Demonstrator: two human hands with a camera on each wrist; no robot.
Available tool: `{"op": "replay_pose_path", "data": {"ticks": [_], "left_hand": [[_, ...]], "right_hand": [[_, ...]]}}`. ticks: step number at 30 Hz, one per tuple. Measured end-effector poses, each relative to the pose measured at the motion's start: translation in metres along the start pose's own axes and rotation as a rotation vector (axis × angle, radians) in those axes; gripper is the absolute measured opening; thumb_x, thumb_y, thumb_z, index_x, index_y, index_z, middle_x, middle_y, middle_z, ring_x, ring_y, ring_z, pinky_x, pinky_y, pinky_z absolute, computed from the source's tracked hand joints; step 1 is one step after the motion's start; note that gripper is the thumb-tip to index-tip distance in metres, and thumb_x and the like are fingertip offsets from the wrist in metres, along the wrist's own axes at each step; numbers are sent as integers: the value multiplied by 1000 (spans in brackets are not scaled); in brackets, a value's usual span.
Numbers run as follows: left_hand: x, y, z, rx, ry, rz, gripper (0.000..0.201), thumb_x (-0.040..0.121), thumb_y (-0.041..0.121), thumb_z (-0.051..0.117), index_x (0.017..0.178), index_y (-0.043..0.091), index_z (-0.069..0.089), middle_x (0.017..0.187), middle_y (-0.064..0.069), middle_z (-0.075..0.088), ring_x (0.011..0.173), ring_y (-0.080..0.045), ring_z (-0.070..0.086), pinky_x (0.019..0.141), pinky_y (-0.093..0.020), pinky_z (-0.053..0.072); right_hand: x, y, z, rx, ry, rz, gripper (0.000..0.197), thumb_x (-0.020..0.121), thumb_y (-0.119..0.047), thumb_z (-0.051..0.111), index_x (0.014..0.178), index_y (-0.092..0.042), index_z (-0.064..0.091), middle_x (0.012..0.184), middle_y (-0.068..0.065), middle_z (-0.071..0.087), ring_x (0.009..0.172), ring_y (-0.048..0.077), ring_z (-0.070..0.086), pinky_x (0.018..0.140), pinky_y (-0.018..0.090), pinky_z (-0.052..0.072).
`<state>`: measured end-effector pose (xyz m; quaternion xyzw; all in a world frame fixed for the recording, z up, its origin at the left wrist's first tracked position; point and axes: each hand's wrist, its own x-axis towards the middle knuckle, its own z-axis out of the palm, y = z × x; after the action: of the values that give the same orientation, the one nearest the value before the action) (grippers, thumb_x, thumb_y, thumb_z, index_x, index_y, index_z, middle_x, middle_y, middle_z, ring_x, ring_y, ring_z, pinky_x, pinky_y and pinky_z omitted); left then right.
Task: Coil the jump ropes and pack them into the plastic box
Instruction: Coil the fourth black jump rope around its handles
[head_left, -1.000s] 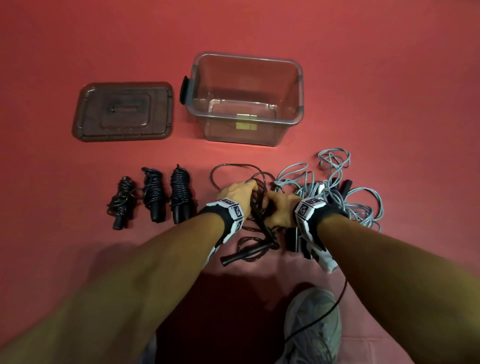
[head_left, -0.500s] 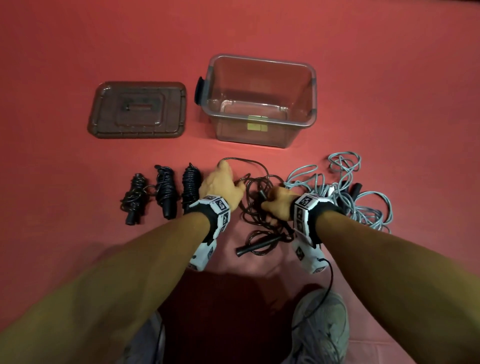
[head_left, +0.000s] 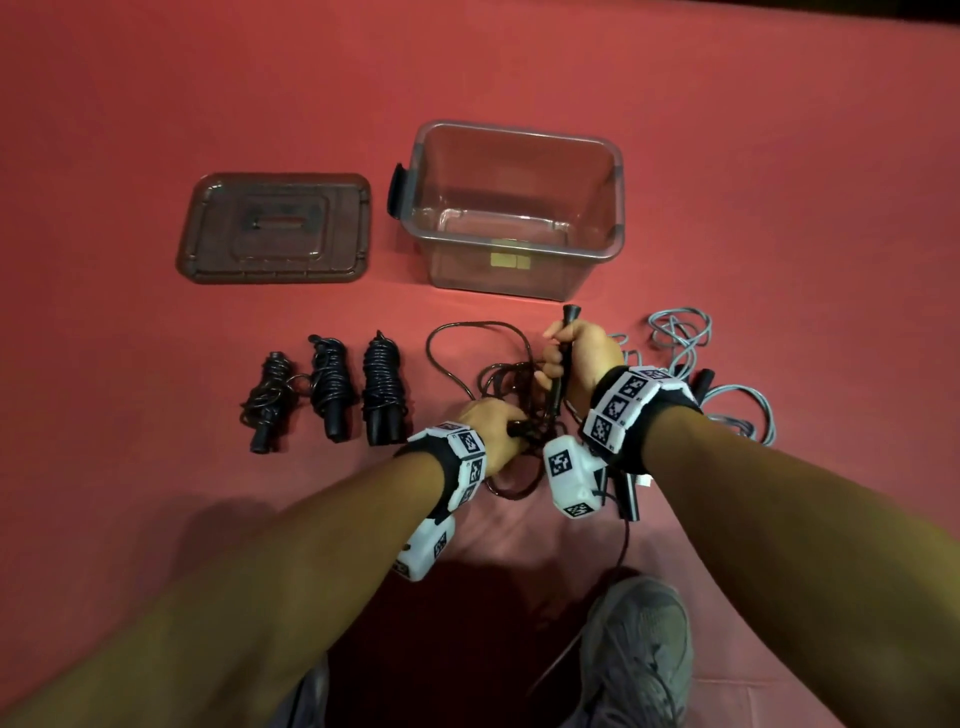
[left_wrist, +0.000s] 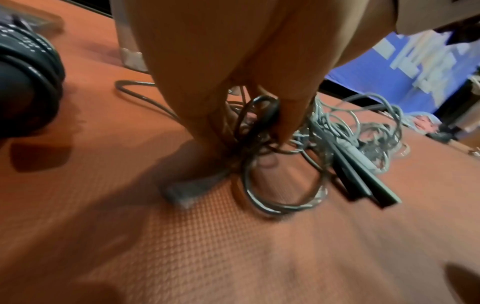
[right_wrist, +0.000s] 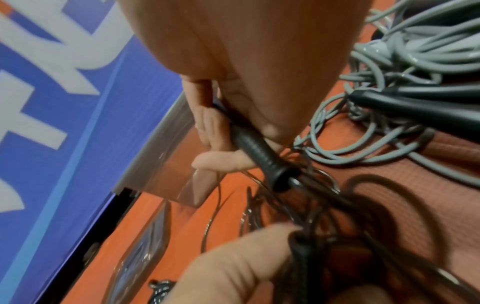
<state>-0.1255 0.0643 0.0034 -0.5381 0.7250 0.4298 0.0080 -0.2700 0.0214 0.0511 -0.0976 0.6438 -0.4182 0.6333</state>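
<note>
Three black jump ropes already wound tight around their handles (head_left: 332, 392) lie in a row on the red floor mat (head_left: 779, 156), left of your hands, so that much coiling is done. None of them is packed: the clear plastic box with the dark side latch (head_left: 511, 208) stands open at the far side with nothing visible inside, and its brown translucent lid (head_left: 275, 228) lies flat to the box's left.

You are on a fourth rope now. Your right hand (head_left: 576, 353) has its fingers (right_wrist: 207, 121) curled round one slim black handle (head_left: 563, 353), held nearly upright with its flared tip pointing toward the box. Your left hand (head_left: 491, 423) is lower and nearer you, its fingers (left_wrist: 288, 115) closed on the other black handle, low in the loose tangle of thin black cord (head_left: 498, 374). That cord sprawls in open loops between and beyond your hands, so I judge the winding of this rope has barely begun.

Right of your right wrist sits a heap of grey-blue jump rope cord (head_left: 727, 379) with dark handles among it, all uncoiled; how many ropes are in it cannot be told. What remains, by my reckoning: finish this black rope, coil the grey ones, then move every bundle into the box
</note>
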Motion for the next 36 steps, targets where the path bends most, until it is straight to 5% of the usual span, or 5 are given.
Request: {"op": "replay_pose_path", "data": {"ticks": [11, 17, 23, 30, 36], "left_hand": [[3, 5, -77, -350, 149, -209, 25, 85, 30, 80, 79, 20, 58, 72, -11, 75, 64, -25, 75, 66, -44, 61], [-17, 43, -134, -465, 131, -310, 33, 91, 0, 64, 114, 20, 52, 88, -12, 70, 60, -22, 72, 46, -29, 54], [-42, 83, -175, -583, 241, -290, 43, 96, -5, 46, 130, 20, 54, 111, -21, 67, 91, -37, 74, 57, -41, 61], [-89, 130, -232, -567, 285, -85, 57, 96, -1, 30, 144, 26, 45, 115, -9, 70, 67, -25, 76, 55, -35, 61], [-121, 152, -268, -584, 443, -9, 68, 95, -2, 35, 155, 30, 35, 131, -23, 61, 46, -25, 66, 44, -34, 55]], "right_hand": [[-4, -28, -2, -848, -44, -616, 26, 96, -41, 62, 74, -29, 60, 52, -16, 53, 45, -2, 46, 53, 16, 36], [-43, -71, 29, -780, -210, -499, 18, 96, -25, 66, 99, -7, 68, 69, 4, 63, 60, 26, 69, 59, 33, 54], [-91, -107, 52, -793, -275, -518, 24, 89, -28, 74, 106, -12, 68, 76, 8, 70, 64, 23, 65, 60, 32, 53], [-180, -159, 84, -731, -393, -555, 40, 87, -45, 73, 102, -9, 69, 81, 10, 68, 77, 32, 68, 82, 45, 57], [-224, -166, 97, -654, -369, -605, 5, 92, -14, 67, 89, -11, 66, 85, 16, 64, 68, 24, 62, 58, 29, 55]]}}
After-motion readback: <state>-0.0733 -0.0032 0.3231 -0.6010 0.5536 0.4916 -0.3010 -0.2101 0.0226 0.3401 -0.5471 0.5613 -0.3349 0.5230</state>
